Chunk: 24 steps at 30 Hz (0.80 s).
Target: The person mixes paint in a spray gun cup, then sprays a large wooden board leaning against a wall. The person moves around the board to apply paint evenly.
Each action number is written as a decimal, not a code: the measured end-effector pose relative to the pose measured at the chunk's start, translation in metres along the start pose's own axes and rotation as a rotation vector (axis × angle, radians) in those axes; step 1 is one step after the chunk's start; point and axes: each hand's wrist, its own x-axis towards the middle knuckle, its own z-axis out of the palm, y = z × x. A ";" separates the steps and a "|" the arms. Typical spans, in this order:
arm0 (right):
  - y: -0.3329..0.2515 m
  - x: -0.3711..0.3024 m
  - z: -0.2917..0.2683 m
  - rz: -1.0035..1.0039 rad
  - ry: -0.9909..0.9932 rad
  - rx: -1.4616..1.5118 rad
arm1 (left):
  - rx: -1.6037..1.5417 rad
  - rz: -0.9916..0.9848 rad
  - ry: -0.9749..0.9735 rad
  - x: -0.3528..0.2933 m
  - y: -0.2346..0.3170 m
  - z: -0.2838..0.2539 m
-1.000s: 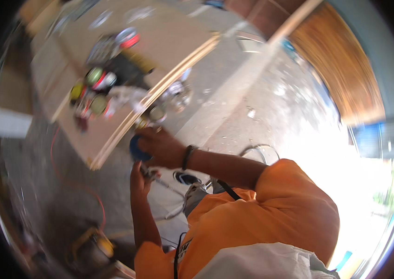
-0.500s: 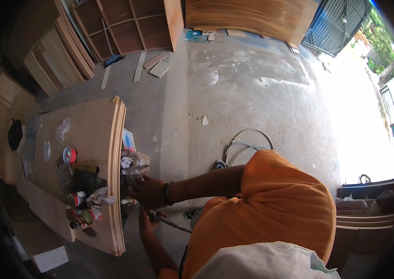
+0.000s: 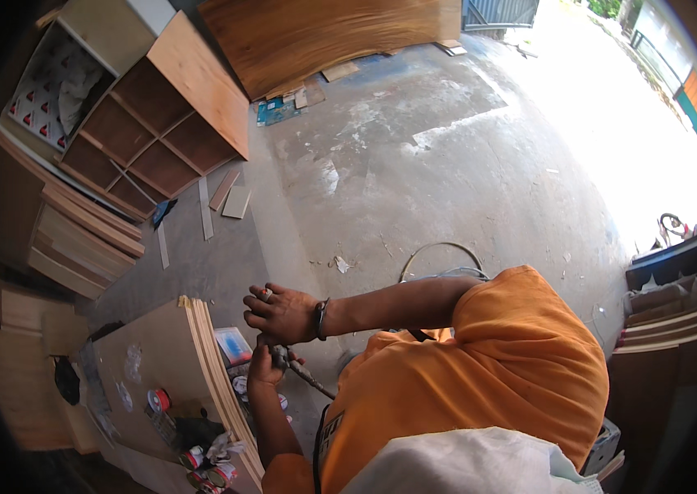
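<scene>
Lower centre: left hand (image 3: 263, 367) gripping tool (image 3: 281, 356); likely stiff, moderately heavy, best held by body. Right hand (image 3: 287, 314) above, fingers bent; cannot tell grip.

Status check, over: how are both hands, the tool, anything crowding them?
Left hand closed on dark hose-fitted tool. Right hand close by, fingers parted, its grip unclear. Board stack bearing cans crowds the left side.

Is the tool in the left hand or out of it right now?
In it: the left hand wraps around the tool, whose hose runs toward the shirt.
</scene>
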 end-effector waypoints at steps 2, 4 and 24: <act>0.030 0.014 -0.022 -0.012 0.009 -0.005 | 0.078 0.048 -0.058 0.014 0.036 0.031; 0.080 0.008 -0.036 0.043 -0.038 -0.008 | 0.213 -0.047 -0.094 0.067 0.061 0.054; 0.461 -0.027 -0.253 0.667 0.185 -0.482 | 0.531 -0.364 -0.526 0.495 0.281 0.413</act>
